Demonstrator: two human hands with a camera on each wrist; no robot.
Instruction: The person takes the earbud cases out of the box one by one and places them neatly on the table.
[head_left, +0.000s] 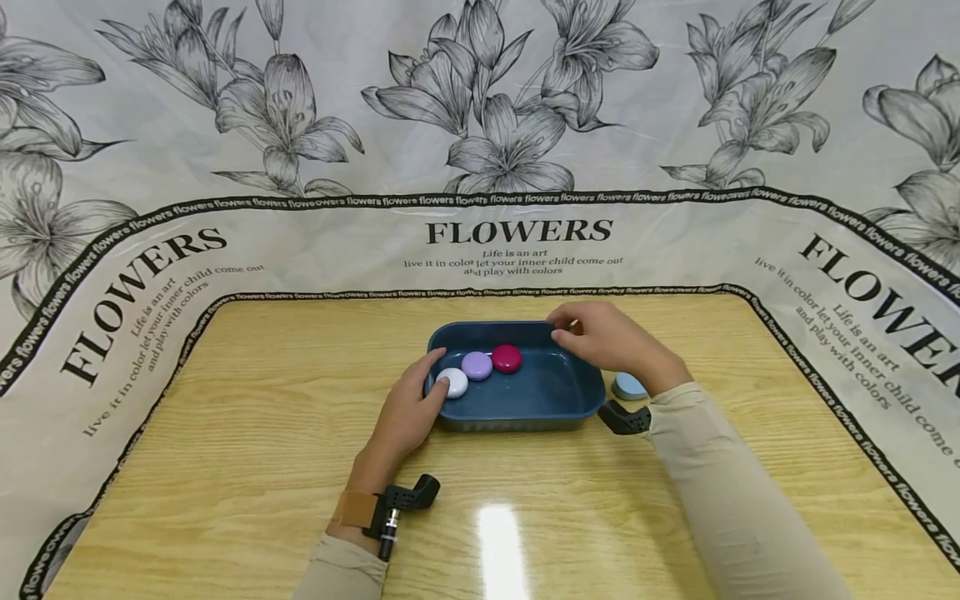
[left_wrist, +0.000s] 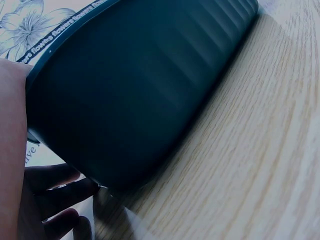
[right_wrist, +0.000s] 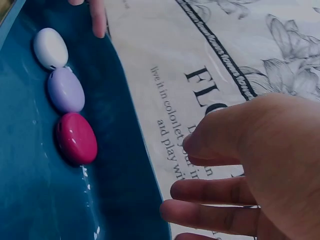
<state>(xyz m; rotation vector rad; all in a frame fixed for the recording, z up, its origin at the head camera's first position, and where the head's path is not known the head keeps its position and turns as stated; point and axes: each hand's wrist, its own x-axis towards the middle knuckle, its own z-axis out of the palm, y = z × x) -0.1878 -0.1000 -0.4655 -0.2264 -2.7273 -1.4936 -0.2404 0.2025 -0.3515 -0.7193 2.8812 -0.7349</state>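
Observation:
A dark blue rectangular container stands on the table, its side wall filling much of the left wrist view. Inside, three glossy rounded discs lie in a slanting row: white, lilac and crimson. My left hand grips the container's left end, thumb over the rim close to the white disc, other fingers outside. At the back right rim hovers my right hand; the right wrist view shows its fingers loosely extended, holding nothing. Contact with the rim cannot be told.
A light blue disc lies on the table right of the container, partly covered by the right wrist. The wooden table is bordered by a flower-printed cloth at the back and sides. Small black cameras sit at both wrists.

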